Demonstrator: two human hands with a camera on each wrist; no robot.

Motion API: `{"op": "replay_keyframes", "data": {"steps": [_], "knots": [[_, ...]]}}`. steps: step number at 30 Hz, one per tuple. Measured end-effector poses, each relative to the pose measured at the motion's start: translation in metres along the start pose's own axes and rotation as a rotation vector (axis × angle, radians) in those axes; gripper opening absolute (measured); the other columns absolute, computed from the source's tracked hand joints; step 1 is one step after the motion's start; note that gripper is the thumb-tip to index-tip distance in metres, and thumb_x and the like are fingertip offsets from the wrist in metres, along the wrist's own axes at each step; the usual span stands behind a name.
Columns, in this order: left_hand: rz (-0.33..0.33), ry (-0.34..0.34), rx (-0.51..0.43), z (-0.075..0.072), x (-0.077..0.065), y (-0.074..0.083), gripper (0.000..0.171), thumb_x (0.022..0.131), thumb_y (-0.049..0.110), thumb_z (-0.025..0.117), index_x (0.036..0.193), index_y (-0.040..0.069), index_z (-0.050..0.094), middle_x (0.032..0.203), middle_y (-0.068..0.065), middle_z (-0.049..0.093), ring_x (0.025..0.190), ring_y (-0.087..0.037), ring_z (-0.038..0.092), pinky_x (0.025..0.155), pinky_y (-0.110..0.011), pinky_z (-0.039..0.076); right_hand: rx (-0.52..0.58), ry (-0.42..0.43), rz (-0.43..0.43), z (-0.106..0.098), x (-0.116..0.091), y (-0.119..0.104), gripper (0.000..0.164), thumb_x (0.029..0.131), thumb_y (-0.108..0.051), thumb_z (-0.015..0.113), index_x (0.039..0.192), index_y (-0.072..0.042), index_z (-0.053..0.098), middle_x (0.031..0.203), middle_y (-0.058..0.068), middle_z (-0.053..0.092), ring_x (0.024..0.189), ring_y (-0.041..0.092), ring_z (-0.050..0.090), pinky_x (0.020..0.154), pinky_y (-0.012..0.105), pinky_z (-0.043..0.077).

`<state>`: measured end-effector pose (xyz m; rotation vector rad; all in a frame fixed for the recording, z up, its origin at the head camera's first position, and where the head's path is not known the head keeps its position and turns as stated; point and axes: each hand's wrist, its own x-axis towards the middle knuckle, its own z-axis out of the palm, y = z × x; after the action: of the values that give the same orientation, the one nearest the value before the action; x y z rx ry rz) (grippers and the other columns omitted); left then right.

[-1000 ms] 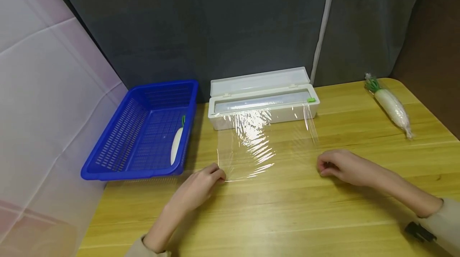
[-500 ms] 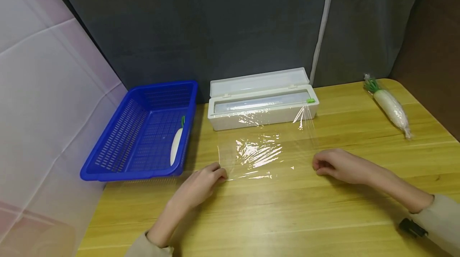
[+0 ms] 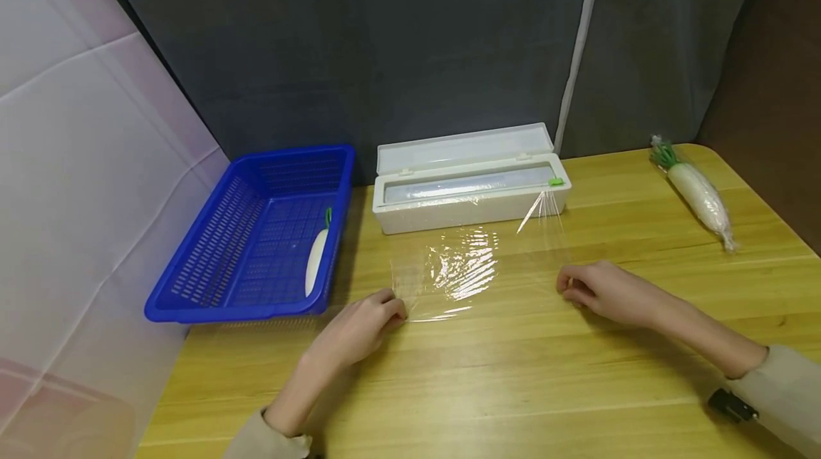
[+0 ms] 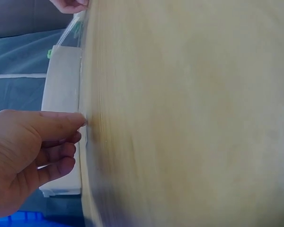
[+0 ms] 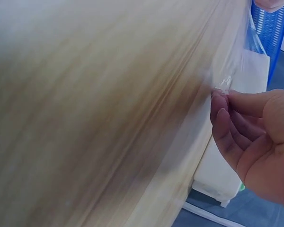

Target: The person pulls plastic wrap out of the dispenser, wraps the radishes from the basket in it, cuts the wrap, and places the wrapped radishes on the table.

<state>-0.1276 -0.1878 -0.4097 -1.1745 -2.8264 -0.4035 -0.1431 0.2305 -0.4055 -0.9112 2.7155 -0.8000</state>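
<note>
a dark grey fabric curtain [image 3: 353, 45] closes off the back of the space, and a pale fabric panel [image 3: 83, 174] slants along the left. before them spreads a glossy yellow wood-grain table [image 3: 487, 388], with wood showing between and in front of the hands. a blue rectangular plastic basket with slotted walls [image 3: 237, 313] sits at the left, its near right corner just beside the left hand [image 3: 362, 331]. a long white plastic box [image 3: 474, 169] stands near the curtain, lid raised at the back, its long axis roughly crosswise to the person.

from the box's front a thin, clear, crinkled plastic film [image 3: 465, 263] reaches toward the person, so it lies between the box and the hands, its loose edge nearly parallel to the box. the left hand pinches that edge at or near its left corner; the right hand [image 3: 609, 295] pinches it at the right, fingertips narrowed on the film. neither is plainly nearer the box. the film's height above the wood cannot be told.

a film-wrapped white radish with green leaves [image 3: 700, 199] lies far right, nearer the right hand; a white radish with a green top [image 3: 316, 263] lies along the basket's right wall, nearer the left. smallest, a bright green plastic slider [image 3: 556, 182] sits at the box's right end, the film creased below it.
</note>
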Motion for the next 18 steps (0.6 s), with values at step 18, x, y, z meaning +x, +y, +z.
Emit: {"op": "replay_keyframes", "data": {"steps": [18], "knots": [[-0.059, -0.068, -0.087, -0.010, 0.003, -0.002, 0.005, 0.096, 0.018, 0.070, 0.095, 0.014, 0.072, 0.092, 0.007, 0.065, 0.081, -0.010, 0.065, 0.073, -0.031, 0.056, -0.053, 0.034, 0.011, 0.001, 0.000, 0.001, 0.016, 0.088, -0.006, 0.077, 0.096, -0.016, 0.068, 0.090, -0.009, 0.059, 0.074, 0.003, 0.051, 0.063, 0.024, 0.048]]}}
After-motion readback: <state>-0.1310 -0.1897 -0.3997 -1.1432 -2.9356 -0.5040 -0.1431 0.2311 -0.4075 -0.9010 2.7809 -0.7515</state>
